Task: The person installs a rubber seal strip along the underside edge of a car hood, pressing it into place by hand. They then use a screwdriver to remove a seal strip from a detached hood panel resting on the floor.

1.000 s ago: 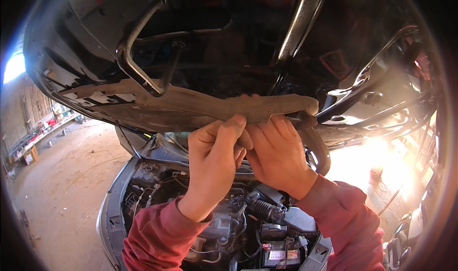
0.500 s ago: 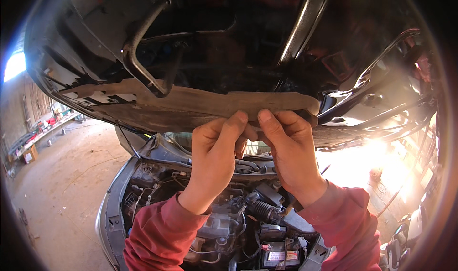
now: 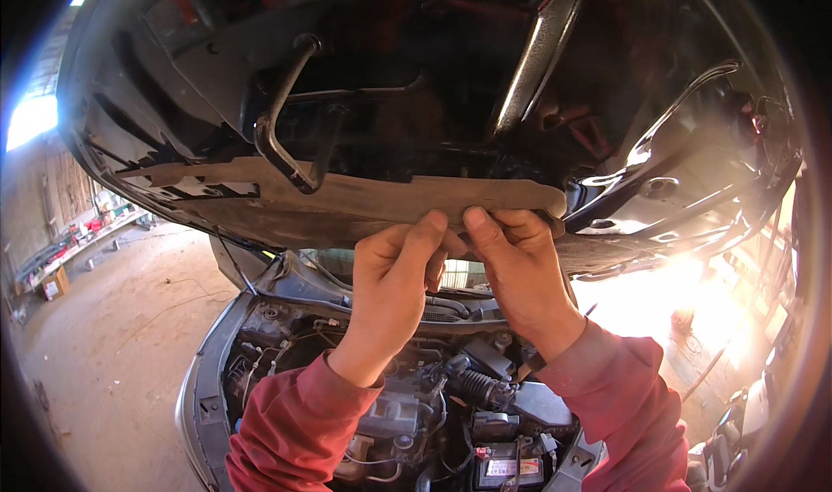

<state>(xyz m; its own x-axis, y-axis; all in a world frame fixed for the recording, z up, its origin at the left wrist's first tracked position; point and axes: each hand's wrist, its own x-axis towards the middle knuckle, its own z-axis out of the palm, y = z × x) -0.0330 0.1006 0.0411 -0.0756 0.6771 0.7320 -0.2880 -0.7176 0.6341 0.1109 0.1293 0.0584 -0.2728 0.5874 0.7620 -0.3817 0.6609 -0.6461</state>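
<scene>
Both my hands are raised at the underside of an open black car hood [image 3: 364, 137]. A long flat brown-grey strip [image 3: 451, 192] runs along the hood there, with a rounded right end. My left hand [image 3: 394, 271] pinches the strip's lower edge with thumb on top and fingers curled beneath. Right beside it, my right hand [image 3: 524, 271] pinches the same edge near the rounded end. The two thumb tips are a small gap apart. Whatever lies under the strip at my fingertips is hidden.
Below my arms is the engine bay, with a battery [image 3: 507, 469], a ribbed air hose [image 3: 472, 384] and an engine cover [image 3: 390, 414]. A bent metal tube [image 3: 282, 137] projects from the hood. A workbench [image 3: 78, 245] with tools stands far left; glare washes out the right.
The hood and strip sit slightly lower in view. My hands keep their pinch at nearly the same place, the right one a little further left in the picture.
</scene>
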